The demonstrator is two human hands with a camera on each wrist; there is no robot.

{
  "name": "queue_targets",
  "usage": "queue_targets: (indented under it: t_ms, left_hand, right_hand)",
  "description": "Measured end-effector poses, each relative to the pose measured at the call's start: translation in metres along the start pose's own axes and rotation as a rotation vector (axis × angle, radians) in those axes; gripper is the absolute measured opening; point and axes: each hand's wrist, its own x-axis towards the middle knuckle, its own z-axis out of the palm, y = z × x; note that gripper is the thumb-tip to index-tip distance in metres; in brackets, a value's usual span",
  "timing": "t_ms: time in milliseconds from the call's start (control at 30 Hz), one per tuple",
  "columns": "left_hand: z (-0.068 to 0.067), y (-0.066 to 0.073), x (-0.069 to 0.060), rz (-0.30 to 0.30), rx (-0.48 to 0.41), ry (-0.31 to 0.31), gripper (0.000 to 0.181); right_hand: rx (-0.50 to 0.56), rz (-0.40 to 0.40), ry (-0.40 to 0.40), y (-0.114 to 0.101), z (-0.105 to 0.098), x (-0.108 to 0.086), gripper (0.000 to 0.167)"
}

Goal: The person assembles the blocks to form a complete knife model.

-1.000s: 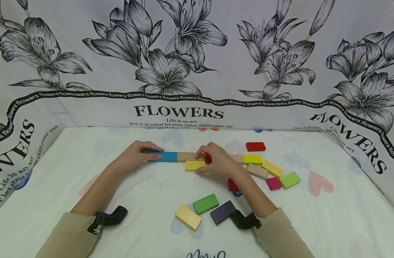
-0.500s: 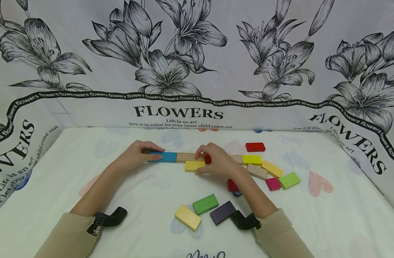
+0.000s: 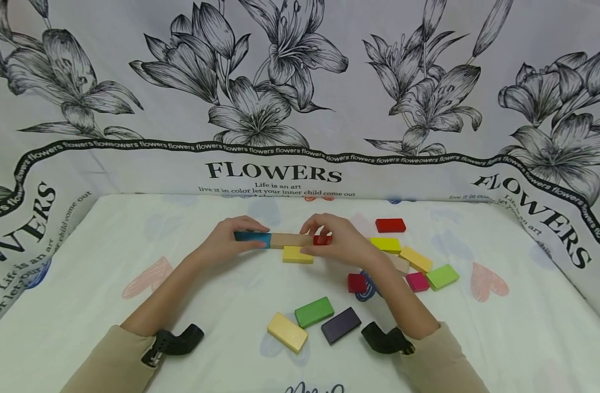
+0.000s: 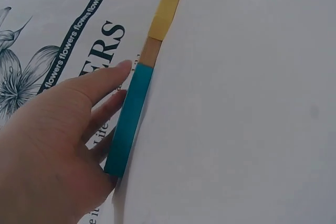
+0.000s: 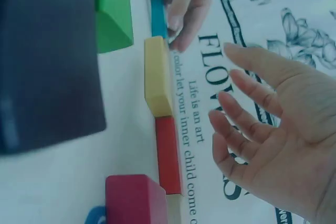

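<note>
Bent around the blue block (image 3: 252, 239) at the row's left end is my left hand (image 3: 226, 239), thumb in front and fingers behind. In the left wrist view this hand (image 4: 63, 124) lies loosely alongside the blue block (image 4: 128, 119), without a visible grip. My right hand (image 3: 346, 240) is over the red block (image 3: 322, 240), beside the wooden block (image 3: 291, 240) and the yellow block (image 3: 297, 254). The right wrist view shows that hand (image 5: 294, 129) with relaxed, parted fingers and nothing between them, apart from the red block (image 5: 168, 156).
Nearer on the cloth (image 3: 206, 349) lie green (image 3: 314, 312), purple (image 3: 341, 326) and pale yellow (image 3: 287, 332) blocks, plus a small red one (image 3: 357, 283). Several blocks cluster at right, including a lime one (image 3: 443, 277); a red one (image 3: 390, 225) lies behind them.
My left hand has shifted right along the blue block, its fingers loosening over it. My right hand and forearm have moved slightly right, uncovering more of the red block and the small red one.
</note>
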Motion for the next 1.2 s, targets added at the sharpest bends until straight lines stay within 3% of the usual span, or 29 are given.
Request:
queue_targets:
  t_ms: [233, 467, 900, 1200]
  left_hand:
    - [0.003, -0.004, -0.002, -0.037, -0.038, 0.002, 0.031]
    - [0.008, -0.005, -0.003, -0.064, -0.062, 0.011, 0.034]
    - [0.009, -0.003, -0.004, -0.103, -0.063, 0.011, 0.037]
    - [0.008, -0.004, -0.004, -0.112, -0.050, 0.012, 0.038]
  right_hand:
    - [0.037, -0.012, -0.054, -0.005, 0.002, -0.019, 0.031]
    - [0.086, -0.038, -0.101, 0.004, 0.004, -0.049, 0.033]
    - [0.156, -0.015, -0.145, 0.022, 0.004, -0.104, 0.031]
    - [0.161, -0.042, -0.185, 0.029, 0.008, -0.120, 0.031]
